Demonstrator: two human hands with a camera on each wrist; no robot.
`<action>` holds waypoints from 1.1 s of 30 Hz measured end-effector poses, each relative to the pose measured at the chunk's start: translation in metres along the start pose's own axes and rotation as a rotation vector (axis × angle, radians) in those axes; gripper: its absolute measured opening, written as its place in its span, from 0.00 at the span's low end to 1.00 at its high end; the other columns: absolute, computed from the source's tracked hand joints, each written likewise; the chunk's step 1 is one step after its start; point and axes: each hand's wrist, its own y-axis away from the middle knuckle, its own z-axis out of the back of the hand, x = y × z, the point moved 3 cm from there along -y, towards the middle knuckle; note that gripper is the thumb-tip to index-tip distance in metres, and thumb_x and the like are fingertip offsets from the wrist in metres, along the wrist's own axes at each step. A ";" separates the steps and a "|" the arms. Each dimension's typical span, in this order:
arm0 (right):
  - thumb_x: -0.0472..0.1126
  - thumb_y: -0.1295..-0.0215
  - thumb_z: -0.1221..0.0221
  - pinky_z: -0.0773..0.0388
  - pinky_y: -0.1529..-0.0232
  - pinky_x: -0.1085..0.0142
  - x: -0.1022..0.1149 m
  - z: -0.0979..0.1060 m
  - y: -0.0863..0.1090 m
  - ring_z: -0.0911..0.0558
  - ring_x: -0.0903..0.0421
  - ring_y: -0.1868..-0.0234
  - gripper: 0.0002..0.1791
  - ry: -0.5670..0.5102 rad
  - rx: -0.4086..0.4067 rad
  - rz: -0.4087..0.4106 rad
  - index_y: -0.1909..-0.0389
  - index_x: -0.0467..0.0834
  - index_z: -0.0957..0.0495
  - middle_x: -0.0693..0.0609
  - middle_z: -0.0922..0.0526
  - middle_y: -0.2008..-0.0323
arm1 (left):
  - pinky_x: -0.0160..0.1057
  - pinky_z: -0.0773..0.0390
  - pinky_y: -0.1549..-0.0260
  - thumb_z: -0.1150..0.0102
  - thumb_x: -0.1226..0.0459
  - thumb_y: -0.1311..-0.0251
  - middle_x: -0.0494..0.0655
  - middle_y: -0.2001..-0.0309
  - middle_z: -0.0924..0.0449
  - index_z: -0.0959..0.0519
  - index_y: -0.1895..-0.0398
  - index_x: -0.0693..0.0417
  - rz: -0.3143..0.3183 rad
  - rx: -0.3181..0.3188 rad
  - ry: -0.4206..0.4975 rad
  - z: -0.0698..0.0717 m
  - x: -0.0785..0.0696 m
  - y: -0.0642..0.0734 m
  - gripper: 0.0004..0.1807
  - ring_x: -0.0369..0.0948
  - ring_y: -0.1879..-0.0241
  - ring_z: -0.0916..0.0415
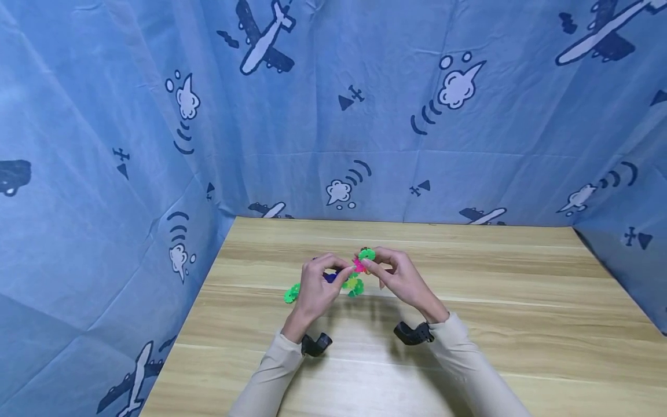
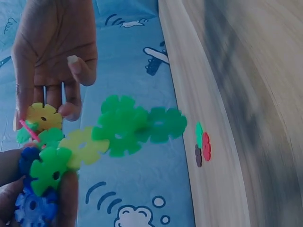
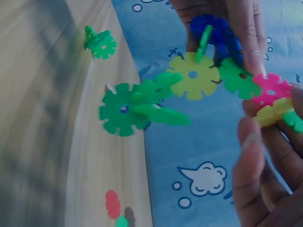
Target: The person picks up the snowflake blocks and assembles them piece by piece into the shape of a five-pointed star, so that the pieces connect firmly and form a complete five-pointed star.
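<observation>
A chain of joined plastic snowflake discs is held up between both hands over the table. My left hand [image 1: 319,288] grips its blue discs [image 2: 34,208] and a green disc [image 2: 51,171] beside them. At the other end, my right hand [image 1: 400,279] pinches the part with a pink disc [image 3: 271,90], a yellow disc [image 3: 274,112] and a green disc [image 1: 367,254]. From the middle, a pale yellow disc [image 3: 194,75] leads to a branch of several green discs [image 3: 124,109] hanging free. The fingers partly cover both ends.
Joined green discs [image 1: 292,293] lie on the wooden table [image 1: 521,301] left of my left hand. A loose red disc [image 3: 112,204] lies near a green and a dark one. A blue curtain [image 1: 385,127] with printed planes stands behind the table and at its sides.
</observation>
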 end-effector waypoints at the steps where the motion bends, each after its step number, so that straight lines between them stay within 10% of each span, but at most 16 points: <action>1: 0.46 0.20 0.43 0.17 0.75 0.63 0.000 0.000 0.000 0.16 0.52 0.54 0.15 0.005 -0.001 -0.005 0.44 0.44 0.16 0.44 0.12 0.54 | 0.44 0.13 0.57 0.29 0.63 0.35 0.47 0.65 0.10 0.11 0.65 0.54 0.012 0.004 0.005 0.000 0.000 0.000 0.05 0.41 0.63 0.12; 13: 0.35 0.30 0.33 0.10 0.55 0.57 -0.003 0.002 0.002 0.12 0.58 0.51 0.25 -0.133 -0.016 -0.007 0.35 0.37 0.26 0.36 0.19 0.41 | 0.41 0.12 0.57 0.31 0.58 0.32 0.45 0.61 0.09 0.11 0.60 0.50 0.178 0.012 0.066 0.001 0.007 0.005 0.07 0.41 0.57 0.11; 33: 0.34 0.35 0.30 0.12 0.51 0.65 -0.008 0.003 0.002 0.13 0.57 0.51 0.18 -0.134 -0.048 0.031 0.45 0.40 0.21 0.42 0.14 0.47 | 0.36 0.11 0.58 0.33 0.54 0.30 0.49 0.53 0.09 0.14 0.48 0.52 0.217 0.042 0.102 0.004 0.009 0.001 0.15 0.43 0.58 0.11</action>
